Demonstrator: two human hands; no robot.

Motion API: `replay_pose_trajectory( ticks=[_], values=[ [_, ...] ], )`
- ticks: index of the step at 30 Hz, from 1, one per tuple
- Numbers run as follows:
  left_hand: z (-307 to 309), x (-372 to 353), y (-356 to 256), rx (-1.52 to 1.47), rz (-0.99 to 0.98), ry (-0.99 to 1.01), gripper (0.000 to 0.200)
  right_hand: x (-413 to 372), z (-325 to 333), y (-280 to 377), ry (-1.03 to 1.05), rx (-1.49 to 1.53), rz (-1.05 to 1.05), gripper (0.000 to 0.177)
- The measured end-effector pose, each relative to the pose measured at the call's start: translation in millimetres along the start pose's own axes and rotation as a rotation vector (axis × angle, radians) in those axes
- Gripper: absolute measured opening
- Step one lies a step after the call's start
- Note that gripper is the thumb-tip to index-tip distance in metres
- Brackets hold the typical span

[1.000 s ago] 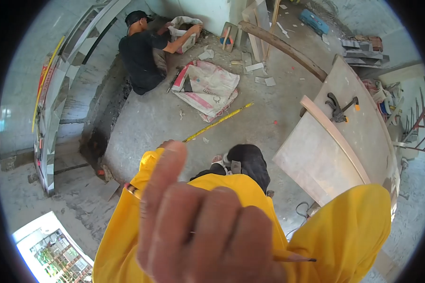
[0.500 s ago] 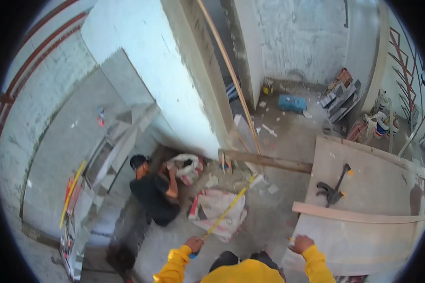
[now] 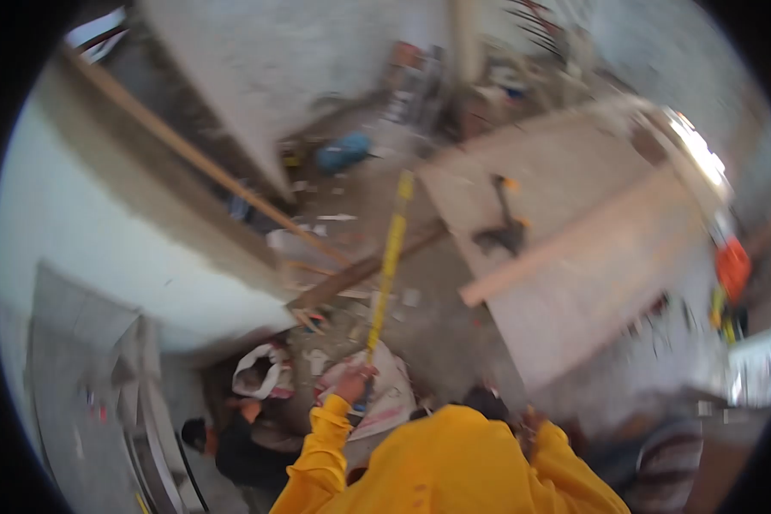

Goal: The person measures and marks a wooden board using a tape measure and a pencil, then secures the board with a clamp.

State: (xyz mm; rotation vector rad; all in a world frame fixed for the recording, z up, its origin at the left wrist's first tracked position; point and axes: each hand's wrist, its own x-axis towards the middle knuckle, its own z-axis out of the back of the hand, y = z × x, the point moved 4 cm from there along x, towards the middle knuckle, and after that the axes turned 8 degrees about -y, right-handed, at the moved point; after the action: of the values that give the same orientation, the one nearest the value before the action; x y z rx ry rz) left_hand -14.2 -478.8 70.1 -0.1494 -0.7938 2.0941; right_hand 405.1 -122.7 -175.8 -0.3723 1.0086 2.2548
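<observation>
My left hand [image 3: 353, 379] is closed around a tape measure, whose case is mostly hidden by the fingers. Its yellow blade [image 3: 390, 265] sticks out forward and up, past a plank lying on the floor. Below that hand lies a white and red sack [image 3: 387, 396]. My right hand [image 3: 533, 421] is close to my body on the right, blurred, with the fingers curled; whatever is in it is too smeared to name. Ahead of it are a large pale board [image 3: 565, 334], a wooden strip [image 3: 574, 231] across the board, and a black bar clamp [image 3: 507, 224].
A crouching person [image 3: 253, 454] in dark clothes is at lower left, beside an open sack [image 3: 263, 370]. A plank [image 3: 351, 278] and a long leaning stick [image 3: 188, 154] border the doorway. Farther back are a blue case [image 3: 343, 152] and scattered scraps.
My view has swung to the right and blurred. The tape blade now points upward, away from the floor near the plank. My right hand has drawn in from the board toward my body.
</observation>
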Motion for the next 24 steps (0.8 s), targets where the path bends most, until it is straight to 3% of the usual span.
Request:
replay_pose_trajectory(
  ticks=[1, 2, 5, 10, 14, 16, 18, 20, 21, 23, 24],
  values=[
    [-1.6, 9.3, 15.9, -0.362, 0.342, 0.078, 0.024, -16.0, -20.8, 15.1, 0.051, 0.137, -0.245, 0.049],
    [-10.7, 11.3, 24.6, -0.684, 0.719, 0.165, 0.028, -31.2, -39.6, 28.3, 0.059, 0.204, -0.329, 0.05],
    [-1.9, 41.2, 4.4, -0.812, 0.751, 0.232, 0.035, -54.2, -74.2, 67.2, 0.055, 0.328, -0.422, 0.053],
    [-18.6, 84.8, -16.1, -0.73, 0.671, 0.446, 0.035, -66.5, -90.9, 95.9, 0.056, 0.421, -0.49, 0.057],
    [-37.2, 127.8, -6.4, -0.406, 0.038, 0.257, 0.035, -59.6, -86.1, 91.9, 0.074, 0.441, -0.493, 0.061],
    [-43.9, 146.0, -6.0, -0.361, 0.048, 0.281, 0.034, -51.9, -69.2, 86.1, -0.013, 0.409, -0.49, 0.06],
    [-43.7, 150.1, -8.7, -0.329, 0.039, 0.316, 0.034, -62.8, -0.5, 117.4, -0.202, 0.842, -0.795, 0.053],
    [-52.6, 151.4, -15.0, -0.6, 0.673, 0.527, 0.034, -60.5, 28.9, 103.0, -0.413, 0.725, -0.91, 0.044],
    [-54.7, 158.2, -20.9, -0.559, 0.714, 0.585, 0.033, -56.6, 33.2, 91.0, -0.414, 0.733, -0.926, 0.044],
    [-65.2, 174.1, -28.7, -0.533, 0.667, 0.629, 0.032, -50.5, 46.9, 79.4, -0.808, 0.476, -0.778, 0.04],
    [-68.5, 177.3, -30.3, -0.52, 0.634, 0.65, 0.031, -45.8, 49.2, 84.7, -0.796, 0.489, -0.79, 0.04]
  ],
)
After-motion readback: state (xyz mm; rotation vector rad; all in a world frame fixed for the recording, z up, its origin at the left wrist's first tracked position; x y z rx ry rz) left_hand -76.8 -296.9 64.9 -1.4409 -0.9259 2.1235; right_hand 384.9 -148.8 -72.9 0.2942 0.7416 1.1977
